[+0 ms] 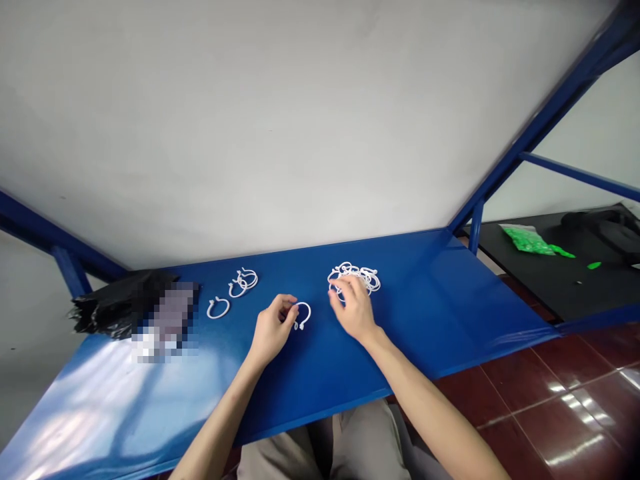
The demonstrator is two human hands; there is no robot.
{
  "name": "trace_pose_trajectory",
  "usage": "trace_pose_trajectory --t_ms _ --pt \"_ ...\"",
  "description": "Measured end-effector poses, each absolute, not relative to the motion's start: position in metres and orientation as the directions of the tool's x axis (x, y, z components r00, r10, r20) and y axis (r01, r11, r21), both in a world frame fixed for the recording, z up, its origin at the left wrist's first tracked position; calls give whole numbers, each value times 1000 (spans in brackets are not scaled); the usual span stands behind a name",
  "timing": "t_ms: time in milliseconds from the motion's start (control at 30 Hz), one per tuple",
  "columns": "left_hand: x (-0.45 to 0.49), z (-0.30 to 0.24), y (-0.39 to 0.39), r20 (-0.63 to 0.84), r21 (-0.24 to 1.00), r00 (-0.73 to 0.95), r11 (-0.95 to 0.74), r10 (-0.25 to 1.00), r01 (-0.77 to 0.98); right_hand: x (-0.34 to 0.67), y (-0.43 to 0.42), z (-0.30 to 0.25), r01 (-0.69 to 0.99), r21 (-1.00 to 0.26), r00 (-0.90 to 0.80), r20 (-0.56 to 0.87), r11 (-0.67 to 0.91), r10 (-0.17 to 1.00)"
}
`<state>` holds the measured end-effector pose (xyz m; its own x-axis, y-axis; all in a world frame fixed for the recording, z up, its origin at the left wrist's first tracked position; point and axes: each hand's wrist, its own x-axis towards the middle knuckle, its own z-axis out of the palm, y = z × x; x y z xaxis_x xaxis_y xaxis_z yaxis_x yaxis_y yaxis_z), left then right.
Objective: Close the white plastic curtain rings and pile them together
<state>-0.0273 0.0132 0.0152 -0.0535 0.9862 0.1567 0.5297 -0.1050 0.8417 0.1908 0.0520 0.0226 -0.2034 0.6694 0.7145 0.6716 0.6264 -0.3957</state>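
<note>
My left hand (275, 327) is closed, with thumb and fingertips pinching a white plastic curtain ring (309, 311). The ring's knobbed ends point downward, just above or against the blue table. Over a pile of similar white rings (373, 280) is my right hand (354, 310), its fingers curved and thumb held apart. Its fingertips are at the pile's near left edge and cover some of the rings; I cannot tell whether they touch one. Farther left, a single white ring (219, 316) lies beside a small group of overlapping rings (237, 288).
The blue table (310, 380) meets a pale wall at the back, with blue frame bars on both sides. A black plastic bag (120, 300) and a blurred-out item (173, 313) lie at the left. On a black table (540, 280) to the right is a green-filled bag (527, 239).
</note>
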Motion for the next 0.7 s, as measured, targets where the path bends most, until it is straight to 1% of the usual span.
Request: trace_pose_trajectory --t_ms 100,167,233,333,500,600,700 --pt "-24 20 31 103 922 -46 -78 994 380 167 48 21 527 -264 -503 669 808 547" --pt "-25 20 40 51 973 -48 -39 998 227 157 50 19 458 -226 -602 633 860 487" --pt "-25 17 44 -10 995 -31 13 999 99 153 53 16 425 -264 -617 615 866 491" --pt "-24 16 43 -76 996 -8 76 997 -39 154 56 14 400 -357 -597 597 844 535" --pt "-17 22 38 -203 933 15 198 979 -302 158 55 20 370 -430 -582 583 823 567" --pt "-17 25 39 -270 890 10 254 963 -379 159 53 22 340 -454 -599 570 823 562" --pt "-19 26 40 -299 876 21 283 954 -389 159 53 19 331 -449 -611 568 830 551"
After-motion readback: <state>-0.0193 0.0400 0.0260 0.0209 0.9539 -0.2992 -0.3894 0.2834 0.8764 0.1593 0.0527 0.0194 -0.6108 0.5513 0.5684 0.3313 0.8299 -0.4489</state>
